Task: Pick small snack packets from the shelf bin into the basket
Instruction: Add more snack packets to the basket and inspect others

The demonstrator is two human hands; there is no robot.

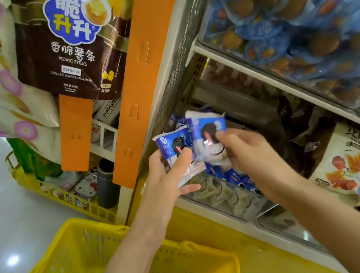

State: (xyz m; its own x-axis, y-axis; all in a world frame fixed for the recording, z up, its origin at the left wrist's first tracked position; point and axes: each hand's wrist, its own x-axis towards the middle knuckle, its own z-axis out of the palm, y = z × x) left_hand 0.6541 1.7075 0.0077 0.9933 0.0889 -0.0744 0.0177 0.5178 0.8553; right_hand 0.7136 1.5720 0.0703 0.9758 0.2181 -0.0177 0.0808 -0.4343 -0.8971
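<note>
Above the basket (69,224), left hand (169,174) gripped stacked packets (171,145); right hand (249,150) pinched another packet (206,129). They seemed light and slippery, best held at the edges.

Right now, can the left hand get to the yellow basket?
Probably yes. The left hand, gripping a blue snack packet, is above the yellow basket, and its open top has nothing covering it.

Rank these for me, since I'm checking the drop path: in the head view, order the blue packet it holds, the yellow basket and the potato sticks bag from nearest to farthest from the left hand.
1. Blue packet: gripped in the left hand itself.
2. Yellow basket: below the hand, lower left.
3. Potato sticks bag: hanging high, upper left.
</note>
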